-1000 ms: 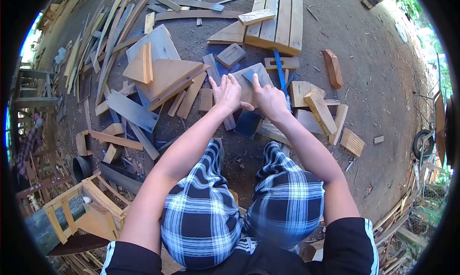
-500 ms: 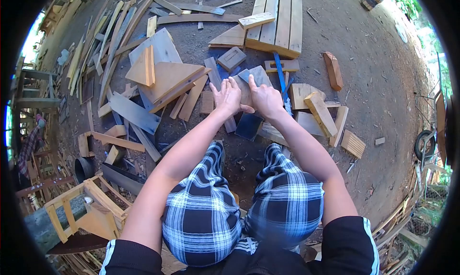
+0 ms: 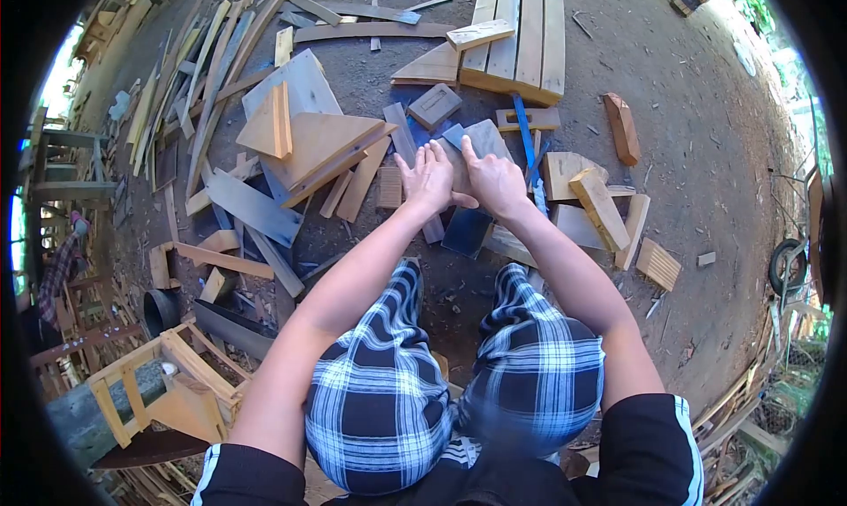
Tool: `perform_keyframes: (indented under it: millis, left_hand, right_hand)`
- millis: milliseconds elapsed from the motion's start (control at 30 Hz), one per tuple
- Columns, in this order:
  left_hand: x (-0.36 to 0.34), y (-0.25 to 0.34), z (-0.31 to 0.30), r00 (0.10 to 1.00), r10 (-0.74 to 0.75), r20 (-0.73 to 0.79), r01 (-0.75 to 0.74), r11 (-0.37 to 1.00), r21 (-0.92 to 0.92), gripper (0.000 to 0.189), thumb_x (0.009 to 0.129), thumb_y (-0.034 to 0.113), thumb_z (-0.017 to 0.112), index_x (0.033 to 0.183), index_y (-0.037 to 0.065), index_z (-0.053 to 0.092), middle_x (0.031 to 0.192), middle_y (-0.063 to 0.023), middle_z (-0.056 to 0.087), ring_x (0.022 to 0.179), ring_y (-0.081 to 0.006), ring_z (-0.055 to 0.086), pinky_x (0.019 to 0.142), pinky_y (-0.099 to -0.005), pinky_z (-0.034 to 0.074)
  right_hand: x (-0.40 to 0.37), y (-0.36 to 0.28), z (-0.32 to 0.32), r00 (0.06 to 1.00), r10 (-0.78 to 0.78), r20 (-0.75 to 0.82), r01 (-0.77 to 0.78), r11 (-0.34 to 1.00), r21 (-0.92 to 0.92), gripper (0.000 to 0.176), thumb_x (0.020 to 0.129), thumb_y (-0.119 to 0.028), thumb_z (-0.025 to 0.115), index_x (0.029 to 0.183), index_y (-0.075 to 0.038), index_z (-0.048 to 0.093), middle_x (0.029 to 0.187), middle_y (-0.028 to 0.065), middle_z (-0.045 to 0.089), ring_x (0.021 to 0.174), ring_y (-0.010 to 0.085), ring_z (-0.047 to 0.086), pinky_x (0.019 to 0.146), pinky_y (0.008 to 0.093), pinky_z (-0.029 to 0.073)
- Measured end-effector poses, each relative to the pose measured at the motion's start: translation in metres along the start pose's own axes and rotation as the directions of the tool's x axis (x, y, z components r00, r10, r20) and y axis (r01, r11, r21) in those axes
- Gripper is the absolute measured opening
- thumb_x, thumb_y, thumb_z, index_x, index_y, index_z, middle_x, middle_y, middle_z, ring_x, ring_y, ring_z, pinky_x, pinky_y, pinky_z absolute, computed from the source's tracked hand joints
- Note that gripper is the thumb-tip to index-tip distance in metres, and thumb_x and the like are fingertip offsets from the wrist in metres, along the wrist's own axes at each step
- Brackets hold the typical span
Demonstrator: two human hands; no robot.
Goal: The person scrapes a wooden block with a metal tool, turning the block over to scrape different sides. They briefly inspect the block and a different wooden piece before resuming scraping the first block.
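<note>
My left hand (image 3: 430, 179) lies with its fingers stretched forward and its thumb out to the right, on or just above a brown wooden piece (image 3: 459, 172). Beside it is my right hand (image 3: 496, 184), its index finger pointing forward and its other fingers partly hidden. Ahead of that finger shows a grey wooden board (image 3: 487, 139). Whether the hands press on the wood or hover over it is hard to tell. A dark square piece (image 3: 467, 233) sits below the hands. To the right, a blue strip (image 3: 524, 131) stretches past a wooden piece with a slot (image 3: 527, 119).
Stacked angled boards (image 3: 322, 144) lie to the left, a slatted wooden panel (image 3: 516, 34) at the back. Wood blocks (image 3: 600, 208) are piled on the right. A small wooden frame (image 3: 168, 382) stands at lower left; long offcuts (image 3: 216, 65) are heaped behind.
The whole view has shifted slightly, so everything appears a little farther right. Both hands keep nearly the same pose over the wood.
</note>
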State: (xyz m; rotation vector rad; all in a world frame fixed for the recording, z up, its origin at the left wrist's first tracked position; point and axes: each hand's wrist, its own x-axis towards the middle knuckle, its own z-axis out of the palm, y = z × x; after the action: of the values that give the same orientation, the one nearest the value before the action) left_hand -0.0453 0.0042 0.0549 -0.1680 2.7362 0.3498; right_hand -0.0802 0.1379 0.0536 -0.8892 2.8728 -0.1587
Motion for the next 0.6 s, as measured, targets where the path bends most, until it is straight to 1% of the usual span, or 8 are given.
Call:
perform_keyframes:
  millis: [100, 200, 267, 333, 400, 467, 533, 600]
  left_hand:
    - [0.001, 0.001, 0.005, 0.999, 0.012, -0.036, -0.013, 1.0, -0.023, 0.14, 0.047, 0.063, 0.083, 0.142, -0.015, 0.017, 0.147, -0.0259, 0.034, 0.14, -0.0321, 0.03, 0.111, -0.063, 0.016]
    - [-0.003, 0.001, 0.001, 0.999, -0.011, -0.042, 0.011, 1.0, -0.009, 0.141, 0.046, 0.066, 0.082, 0.143, -0.014, 0.017, 0.146, -0.0262, 0.036, 0.14, -0.032, 0.031, 0.111, -0.0627, 0.016]
    - [-0.002, -0.001, 0.003, 0.999, -0.001, -0.041, 0.001, 1.0, 0.016, 0.142, 0.045, 0.067, 0.081, 0.143, -0.012, 0.017, 0.147, -0.0243, 0.035, 0.139, -0.0318, 0.033, 0.111, -0.0629, 0.018]
    - [-0.001, 0.0, 0.001, 1.0, -0.004, -0.028, 0.005, 1.0, 0.015, 0.141, 0.045, 0.067, 0.081, 0.144, -0.011, 0.017, 0.148, -0.0224, 0.035, 0.138, -0.0314, 0.034, 0.111, -0.0627, 0.018]
    - [0.004, -0.001, 0.006, 1.0, -0.016, -0.018, 0.016, 1.0, 0.006, 0.139, 0.047, 0.063, 0.083, 0.144, -0.012, 0.018, 0.148, -0.0227, 0.034, 0.139, -0.0309, 0.033, 0.112, -0.0622, 0.016]
    - [0.001, -0.003, 0.008, 0.998, 0.01, -0.056, -0.01, 1.0, 0.0, 0.141, 0.045, 0.065, 0.083, 0.143, -0.013, 0.019, 0.147, -0.0242, 0.035, 0.139, -0.0296, 0.033, 0.111, -0.0643, 0.016]
    - [0.002, -0.003, 0.005, 0.999, 0.017, -0.05, -0.017, 1.0, 0.005, 0.14, 0.045, 0.065, 0.082, 0.143, -0.013, 0.019, 0.146, -0.0246, 0.036, 0.139, -0.0302, 0.034, 0.111, -0.0643, 0.017]
    - [0.002, 0.0, 0.006, 0.999, 0.015, -0.049, -0.014, 1.0, 0.017, 0.14, 0.045, 0.066, 0.081, 0.142, -0.014, 0.019, 0.145, -0.0244, 0.037, 0.138, -0.0305, 0.035, 0.111, -0.0644, 0.018]
  right_hand:
    - [-0.048, 0.014, -0.006, 0.995, -0.075, -0.06, 0.071, 0.995, -0.072, 0.063, 0.081, -0.016, 0.06, 0.141, -0.009, 0.041, 0.072, 0.0124, 0.065, 0.063, 0.0262, 0.068, 0.054, 0.0382, 0.056]
    - [-0.079, 0.02, -0.011, 0.998, -0.059, 0.005, 0.059, 0.991, -0.116, 0.063, 0.079, -0.012, 0.059, 0.141, -0.014, 0.043, 0.069, 0.0132, 0.064, 0.053, 0.027, 0.066, 0.045, 0.0369, 0.054]
    - [-0.065, 0.015, -0.011, 0.999, -0.038, 0.015, 0.04, 0.993, -0.109, 0.064, 0.079, -0.014, 0.06, 0.141, -0.012, 0.043, 0.068, 0.0126, 0.064, 0.057, 0.0262, 0.068, 0.048, 0.0364, 0.055]
    - [-0.035, 0.012, 0.001, 0.994, -0.062, -0.092, 0.061, 0.998, -0.019, 0.062, 0.08, -0.015, 0.06, 0.14, -0.009, 0.043, 0.069, 0.0125, 0.065, 0.062, 0.0253, 0.069, 0.053, 0.0358, 0.056]
    - [-0.008, 0.008, 0.012, 0.994, -0.051, -0.1, 0.044, 0.997, -0.071, 0.058, 0.083, -0.016, 0.058, 0.138, -0.008, 0.045, 0.072, 0.0126, 0.066, 0.066, 0.0251, 0.069, 0.056, 0.0355, 0.056]
    - [-0.012, 0.004, -0.003, 1.0, -0.006, -0.005, 0.006, 1.0, -0.022, 0.06, 0.083, -0.013, 0.057, 0.141, -0.01, 0.041, 0.077, 0.0148, 0.067, 0.067, 0.03, 0.069, 0.058, 0.0394, 0.056]
    - [-0.041, 0.012, -0.004, 0.999, -0.02, -0.051, 0.018, 0.999, -0.038, 0.06, 0.084, -0.012, 0.056, 0.142, -0.011, 0.04, 0.074, 0.0143, 0.066, 0.063, 0.0294, 0.068, 0.055, 0.0388, 0.056]
    - [-0.076, 0.018, -0.018, 0.999, -0.02, 0.037, 0.023, 0.997, -0.074, 0.061, 0.083, -0.01, 0.055, 0.142, -0.012, 0.04, 0.074, 0.0148, 0.065, 0.06, 0.03, 0.068, 0.053, 0.0395, 0.056]
